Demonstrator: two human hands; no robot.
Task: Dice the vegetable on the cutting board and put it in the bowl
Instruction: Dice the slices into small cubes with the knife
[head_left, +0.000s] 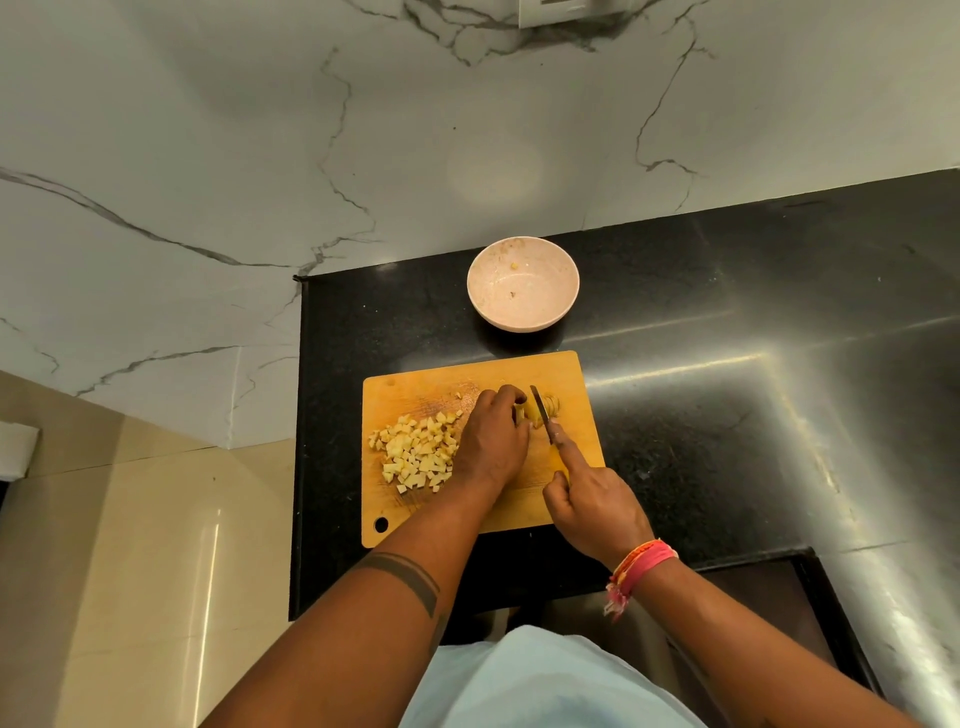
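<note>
The right hand (592, 512) gripped a knife (543, 413) mid-board, its blade in the vegetable piece (535, 410) that curled left hand (491, 436) fingers pinned and largely hid, diced cubes (415, 449) toward the cutting board's (457, 379) left edge, the bowl (522, 283) beyond.

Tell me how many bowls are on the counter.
1. The bowl stands on the black counter just beyond the far edge of the cutting board, apart from it. No other bowl shows.
</note>
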